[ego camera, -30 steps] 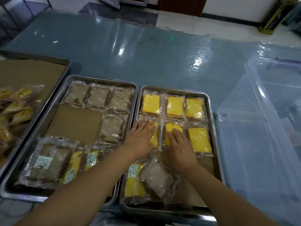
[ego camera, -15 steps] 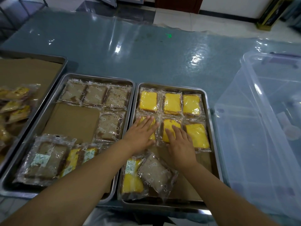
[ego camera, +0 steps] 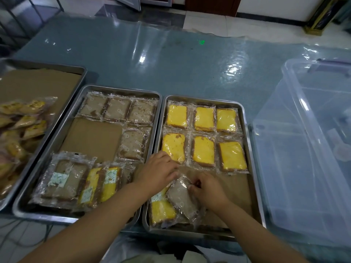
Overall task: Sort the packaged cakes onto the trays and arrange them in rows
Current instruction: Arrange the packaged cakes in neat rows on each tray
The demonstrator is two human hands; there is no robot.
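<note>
Clear plastic bin (ego camera: 313, 149) at the right on a glossy blue-grey table (ego camera: 152, 59); tiled floor (ego camera: 209, 25) beyond.

It seems a small bakery or food packing room, since a long table (ego camera: 171, 63) under shiny film carries metal trays (ego camera: 121, 89) lined with brown paper (ego camera: 91, 135) and filled with wrapped cakes (ego camera: 204, 118), beside a clear plastic box (ego camera: 303, 149), on a tiled floor (ego camera: 209, 21).

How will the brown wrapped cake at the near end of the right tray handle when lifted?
Probably light: the brown wrapped cake is a small slice. Its glossy crinkled film likely slips, and the right hand pinching its edge may tug only loose wrapper.
</note>
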